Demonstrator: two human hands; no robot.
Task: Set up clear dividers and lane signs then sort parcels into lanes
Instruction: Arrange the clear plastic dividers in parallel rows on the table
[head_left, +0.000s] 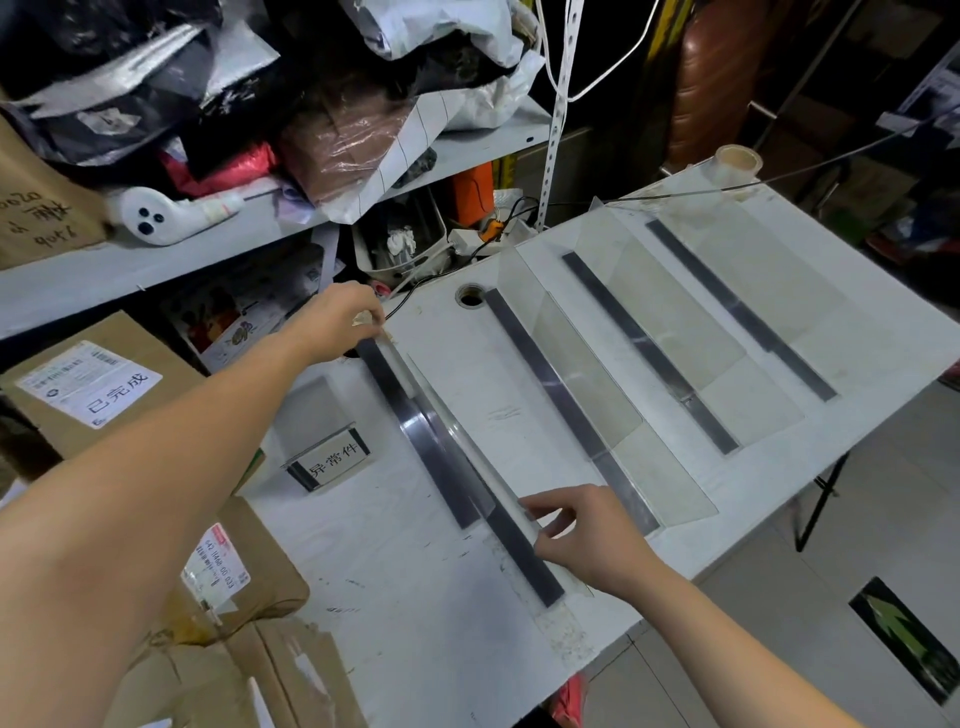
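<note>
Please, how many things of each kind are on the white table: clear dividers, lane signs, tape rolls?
clear dividers: 4
lane sign: 1
tape roll: 1
total: 6

Cardboard box (249, 670) cut off below, parcel label (215, 566) print unreadable

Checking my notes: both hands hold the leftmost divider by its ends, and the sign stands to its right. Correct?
Wrong on one point: the head view shows the sign standing left of that divider, not right. The left hand pinches its far end and the right hand its near end, as you say.
</note>
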